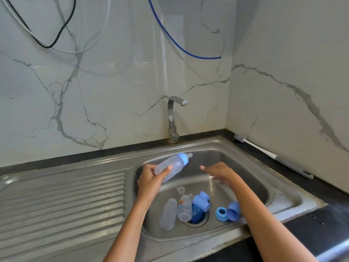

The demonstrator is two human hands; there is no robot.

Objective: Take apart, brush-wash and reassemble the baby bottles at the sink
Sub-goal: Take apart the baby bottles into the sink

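My left hand (pixel 152 179) grips a clear baby bottle (pixel 172 166) by its base, tilted with its blue collar and teat pointing up and right over the sink basin. My right hand (pixel 220 172) hovers open beside it, a short gap from the teat, holding nothing. On the basin floor lie two clear bottle bodies (pixel 176 211), a loose clear teat (pixel 180 190), blue caps (pixel 201 202) over the drain, a blue ring collar (pixel 221 213) and another blue cap (pixel 233 210) partly behind my right forearm.
The steel sink (pixel 283 201) has a ribbed drainboard (pixel 62 201) on the left. A tap (pixel 172 118) stands behind the basin with no water running. A grey-handled bottle brush (pixel 272 155) lies on the dark counter at the right wall. Cables hang above.
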